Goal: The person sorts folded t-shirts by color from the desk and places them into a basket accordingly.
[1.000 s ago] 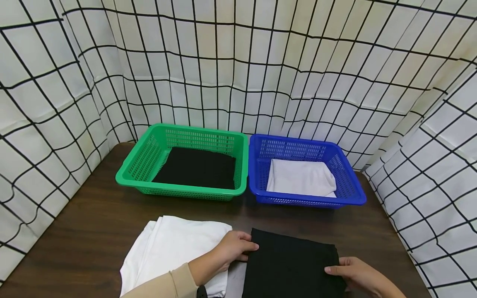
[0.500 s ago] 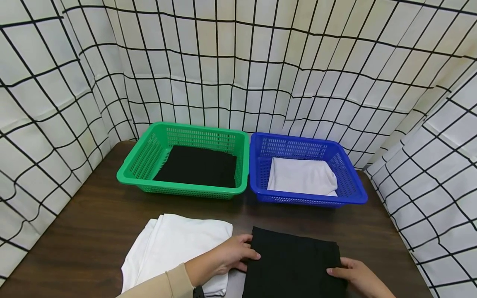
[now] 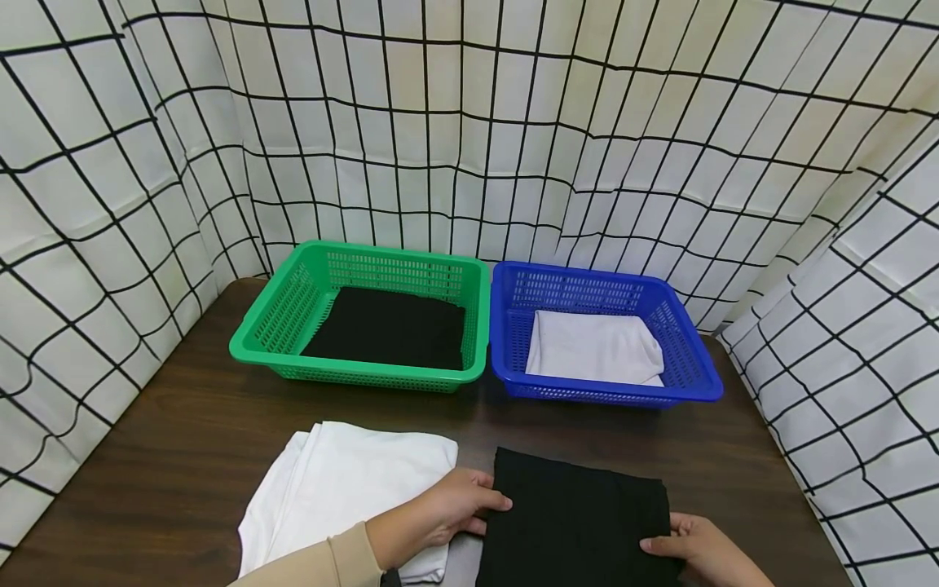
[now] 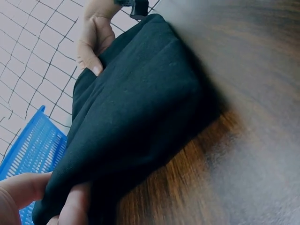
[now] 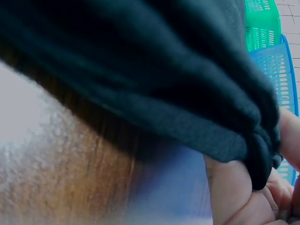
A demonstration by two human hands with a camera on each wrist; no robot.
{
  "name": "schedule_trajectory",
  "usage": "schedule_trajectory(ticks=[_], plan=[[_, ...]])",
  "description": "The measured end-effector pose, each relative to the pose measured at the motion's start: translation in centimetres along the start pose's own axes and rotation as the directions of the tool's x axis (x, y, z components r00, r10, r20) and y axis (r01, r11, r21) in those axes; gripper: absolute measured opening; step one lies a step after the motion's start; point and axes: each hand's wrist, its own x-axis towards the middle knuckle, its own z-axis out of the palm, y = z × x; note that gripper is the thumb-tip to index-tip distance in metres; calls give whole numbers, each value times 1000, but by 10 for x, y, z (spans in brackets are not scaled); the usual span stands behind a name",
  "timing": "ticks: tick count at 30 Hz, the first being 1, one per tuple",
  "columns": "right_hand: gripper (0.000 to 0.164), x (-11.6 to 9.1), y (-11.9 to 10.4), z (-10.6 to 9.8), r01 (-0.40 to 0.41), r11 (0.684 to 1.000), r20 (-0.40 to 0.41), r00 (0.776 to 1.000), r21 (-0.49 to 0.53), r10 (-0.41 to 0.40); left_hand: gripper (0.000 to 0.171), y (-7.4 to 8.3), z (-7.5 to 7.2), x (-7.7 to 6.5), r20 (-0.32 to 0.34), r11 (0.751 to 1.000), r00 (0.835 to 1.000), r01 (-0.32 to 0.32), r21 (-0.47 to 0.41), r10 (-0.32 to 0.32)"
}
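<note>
1. Black cloth (image 3: 575, 522), folded into a flat four-sided bundle, sits at five o'clock in the head view; we see its near edge run out of the picture.
2. Both hands grasp that bundle: we find the left hand (image 3: 455, 505) pinching it at its nine o'clock edge and the right hand (image 3: 707, 548) gripping it at its three o'clock edge, thumb on top.
3. In the wrist views we notice soft folds sagging along the bundle, over a brown wood-grain table (image 3: 147, 489); we cannot tell whether its underside touches the wood.
4. At seven o'clock we have one folded white cloth (image 3: 359, 481), partly hidden by the left forearm in its beige sleeve (image 3: 330, 558).
5. We count two perforated baskets, side by side: the green basket (image 3: 359, 369) at nine o'clock and the blue basket (image 3: 609, 390) at three o'clock.
6. Each basket holds one folded bundle: we see a second black cloth (image 3: 389, 330) in the green one and a second white cloth (image 3: 594, 346) in the blue one.
7. Counting bundles, we reach four: two black, two white.
8. Toward twelve o'clock we face white sheeting (image 3: 440, 122) crossed by black grid lines.
</note>
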Motion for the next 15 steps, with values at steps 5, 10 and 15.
schedule_trajectory(ticks=[5, 10, 15], plan=[[23, 1, -2, 0, 6, 1000, 8, 1000, -19, -6, 25, -2, -2, -2, -13, 1000, 1000, 5, 3, -5], [27, 1, -6, -2, 2, 999, 35, 999, -48, 0, 27, 0, -2, -6, -20, 1000, 1000, 2, 7, -2], [29, -3, -11, -4, -3, 996, 32, 999, -84, 6, 31, 5, 0, -11, -32, 1000, 999, -2, -2, 2]])
